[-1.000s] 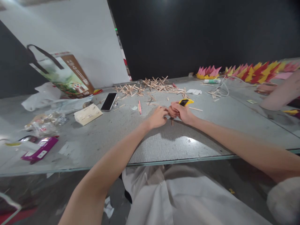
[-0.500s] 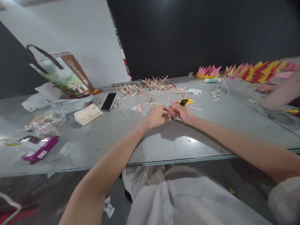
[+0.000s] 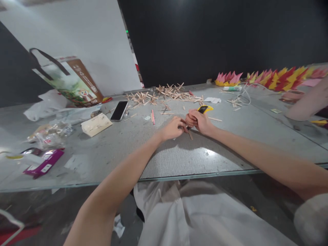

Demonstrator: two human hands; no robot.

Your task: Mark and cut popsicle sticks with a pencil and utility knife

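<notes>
My right hand [image 3: 198, 122] is wrapped round a yellow and black utility knife [image 3: 206, 109], its tip pointing down toward the tabletop. Close against it, my left hand [image 3: 175, 128] has its fingers bent over a thin wooden stick [image 3: 190, 135]. One end of that stick sticks out below the fingers toward me. The knife's tip meets the stick area, but fingers hide the exact contact. Behind the hands lies a heap of short wooden sticks [image 3: 170, 92]. A red-marked strip [image 3: 153, 117] rests beside a stick to the left.
A phone [image 3: 119, 111], a folded paper packet [image 3: 96, 125] and a paper bag [image 3: 77, 82] stand or lie at left, with a purple packet [image 3: 46, 164] nearer. At right are a glue stick [image 3: 232, 88], a white cable [image 3: 246, 95] and folded paper petals [image 3: 284, 77]. The table's front edge [image 3: 200, 176] is close.
Both hands have shifted very slightly, the right one a little to the right. The end of the wooden stick now shows below the fingers, where it was not visible before.
</notes>
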